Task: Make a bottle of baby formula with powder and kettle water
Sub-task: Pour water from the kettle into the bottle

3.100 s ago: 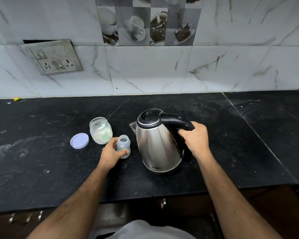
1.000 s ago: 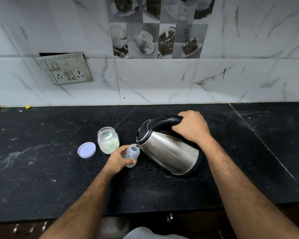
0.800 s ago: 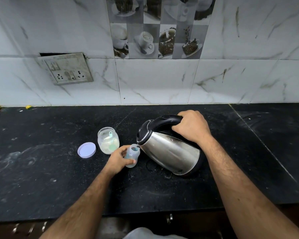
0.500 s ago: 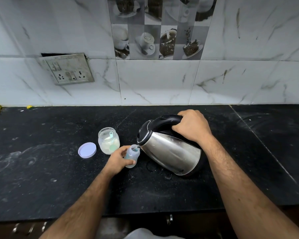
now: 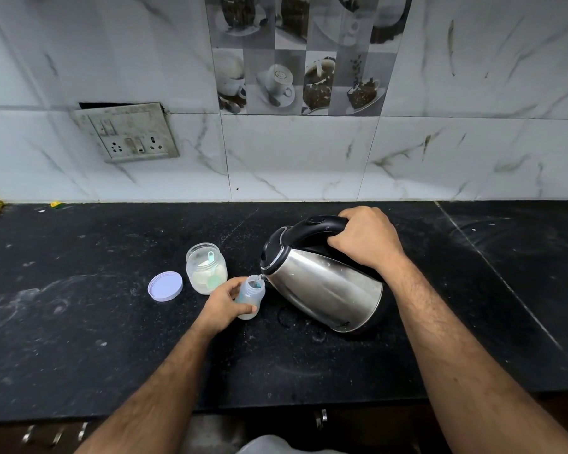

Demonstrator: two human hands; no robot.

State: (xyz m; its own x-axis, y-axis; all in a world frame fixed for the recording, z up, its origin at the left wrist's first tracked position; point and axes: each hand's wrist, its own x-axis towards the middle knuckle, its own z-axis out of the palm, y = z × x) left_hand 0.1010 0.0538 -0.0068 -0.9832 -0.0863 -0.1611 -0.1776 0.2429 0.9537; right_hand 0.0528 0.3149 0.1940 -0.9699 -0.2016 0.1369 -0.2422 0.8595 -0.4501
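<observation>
— Any brand or writing you can read?

— None. The kettle [image 5: 322, 290] shows only bare steel at this angle, and the jar [image 5: 206, 268] and bottle [image 5: 252, 298] carry no label I can make out. The wall tiles [image 5: 304, 83] have pictures of coffee cups, no words.

— How are the hands placed?

— The right hand [image 5: 363, 239] is closed around the black handle, tipping the kettle to the left so its spout sits right at the bottle's mouth. The left hand [image 5: 225, 304] grips the bottle from the left side, holding it upright on the black table [image 5: 79, 339].

— And the powder?

— In the open jar just behind the left hand, a green scoop inside; its lid [image 5: 165, 286] lies flat on the table beside it.
</observation>
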